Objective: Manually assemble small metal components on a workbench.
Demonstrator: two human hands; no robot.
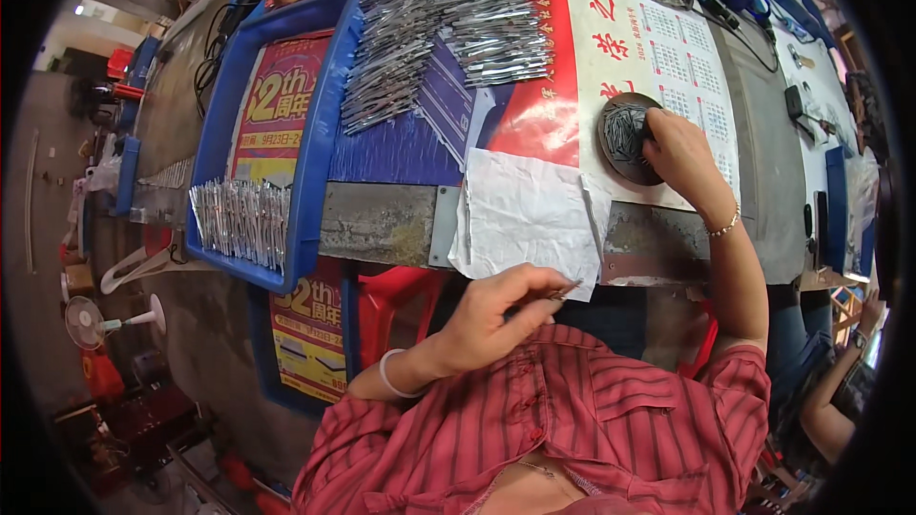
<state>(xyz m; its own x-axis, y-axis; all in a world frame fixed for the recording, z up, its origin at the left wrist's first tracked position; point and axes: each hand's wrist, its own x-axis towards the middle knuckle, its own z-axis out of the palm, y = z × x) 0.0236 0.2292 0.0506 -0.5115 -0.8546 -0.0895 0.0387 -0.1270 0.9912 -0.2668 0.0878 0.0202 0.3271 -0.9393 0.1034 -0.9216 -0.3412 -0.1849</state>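
Observation:
My left hand [506, 315] is closed in front of me, over the near edge of a crumpled white cloth [523, 205]. A small thin metal piece [572, 288] pokes out between its thumb and forefinger. Farther right, my right hand [685, 154] reaches over the rim of a round dark dish [637, 172], its fingers bent together. Small grey metal pins [625, 131] fill that dish; the fingertips among them are partly hidden, so what they grip cannot be made out. One slim metal strip [591, 213] lies along the cloth's right side.
Rows of slim shiny metal strips [496, 24] cover the far middle of the table. At left, a blue tray [324, 133] holds more strips [243, 219] at its near end. A printed calendar sheet [682, 48] lies under the dish. Cables and tools crowd the far right.

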